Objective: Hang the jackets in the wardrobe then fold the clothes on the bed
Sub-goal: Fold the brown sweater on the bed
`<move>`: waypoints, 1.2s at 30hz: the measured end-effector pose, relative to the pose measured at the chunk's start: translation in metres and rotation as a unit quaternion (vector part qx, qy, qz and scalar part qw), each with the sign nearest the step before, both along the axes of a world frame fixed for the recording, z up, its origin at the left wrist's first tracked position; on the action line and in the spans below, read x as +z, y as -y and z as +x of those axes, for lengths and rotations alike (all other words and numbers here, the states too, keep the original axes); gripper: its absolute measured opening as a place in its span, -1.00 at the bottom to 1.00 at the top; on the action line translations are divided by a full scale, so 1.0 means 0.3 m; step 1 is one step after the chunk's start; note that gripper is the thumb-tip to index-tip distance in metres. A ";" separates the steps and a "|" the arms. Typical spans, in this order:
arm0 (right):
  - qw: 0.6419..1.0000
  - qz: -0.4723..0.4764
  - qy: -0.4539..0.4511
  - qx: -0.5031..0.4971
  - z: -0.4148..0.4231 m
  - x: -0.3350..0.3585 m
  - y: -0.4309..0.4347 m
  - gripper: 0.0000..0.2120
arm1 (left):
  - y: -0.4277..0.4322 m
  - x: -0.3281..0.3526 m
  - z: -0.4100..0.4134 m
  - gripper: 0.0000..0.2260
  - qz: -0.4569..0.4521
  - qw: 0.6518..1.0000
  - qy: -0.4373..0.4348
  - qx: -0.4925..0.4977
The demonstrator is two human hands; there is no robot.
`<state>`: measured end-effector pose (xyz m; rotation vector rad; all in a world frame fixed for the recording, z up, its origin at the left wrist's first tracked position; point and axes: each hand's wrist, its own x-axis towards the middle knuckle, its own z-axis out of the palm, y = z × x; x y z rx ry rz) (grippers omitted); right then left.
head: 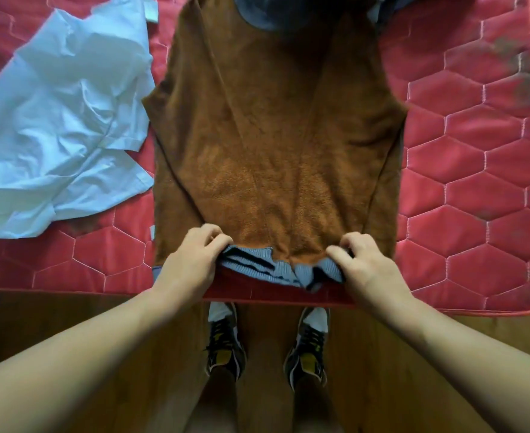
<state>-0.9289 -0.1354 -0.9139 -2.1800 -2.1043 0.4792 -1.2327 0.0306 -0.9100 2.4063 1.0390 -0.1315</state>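
A brown fleece garment (276, 135) lies flat on the red quilted bed (476, 151), its grey ribbed hem (266, 268) at the near edge. Left hand (188, 264) and right hand (369, 267) pinch that hem. A crumpled white shirt (60, 120) lies just left; bare mattress to the right.

No text, label, brand or number can be read on the sweater (273, 135), shirt (60, 120), mattress (476, 151) or shoes (226, 348).
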 end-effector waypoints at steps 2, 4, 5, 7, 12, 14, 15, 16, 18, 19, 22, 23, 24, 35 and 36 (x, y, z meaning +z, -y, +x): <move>0.998 0.005 0.008 -0.064 0.022 0.041 -0.081 -0.69 | -0.066 0.015 0.025 -0.71 -0.001 0.999 -0.014 0.029; 0.996 0.002 0.016 -0.090 0.056 0.065 -0.150 -0.75 | -0.121 0.025 0.046 -0.70 -0.029 0.999 -0.042 0.018; 0.996 -0.007 0.010 -0.084 0.069 0.072 -0.173 -0.79 | -0.137 0.027 0.053 -0.71 -0.045 0.997 -0.060 -0.012; 0.997 -0.063 -0.011 -0.030 0.076 0.080 -0.188 -0.82 | -0.147 0.029 0.061 -0.75 -0.078 0.989 -0.096 -0.085; 0.955 -0.276 -0.095 0.058 0.036 0.084 -0.133 -0.87 | -0.122 0.025 0.055 -0.72 -0.208 0.957 -0.148 -0.136; 0.923 -0.358 -0.140 0.022 0.029 0.085 -0.113 -0.77 | -0.093 0.019 0.024 -0.71 -0.263 0.941 -0.156 -0.145; 0.901 -0.404 -0.161 0.004 0.027 0.085 -0.098 -0.71 | -0.072 0.019 0.006 -0.72 -0.286 0.933 -0.160 -0.150; 0.878 -0.446 -0.174 -0.002 0.022 0.087 -0.080 -0.70 | -0.053 0.020 -0.012 -0.75 -0.302 0.924 -0.167 -0.162; 0.849 -0.498 -0.176 0.015 0.010 0.082 -0.050 -0.72 | -0.018 0.021 -0.035 -0.78 -0.330 0.904 -0.190 -0.194; 0.842 -0.511 -0.173 0.023 0.006 0.078 -0.043 -0.72 | -0.013 0.021 -0.039 -0.77 -0.342 0.896 -0.200 -0.201; 0.839 -0.515 -0.174 0.009 0.029 0.091 -0.088 -0.74 | -0.073 0.050 -0.011 -0.77 -0.358 0.897 -0.198 -0.168; 0.845 -0.505 -0.175 0.000 0.050 0.107 -0.126 -0.74 | -0.114 0.070 0.010 -0.75 -0.352 0.903 -0.193 -0.154; 0.855 -0.489 -0.172 -0.008 0.078 0.129 -0.175 -0.73 | -0.162 0.095 0.037 -0.74 -0.336 0.911 -0.189 -0.146; 0.987 -0.092 0.094 -0.087 0.451 0.239 -0.831 -0.66 | -0.885 0.216 0.465 -0.61 0.183 0.972 -0.131 -0.073; 0.983 -0.041 0.133 -0.116 0.454 0.204 -0.835 -0.57 | -0.891 0.192 0.485 -0.56 0.195 0.972 -0.130 -0.031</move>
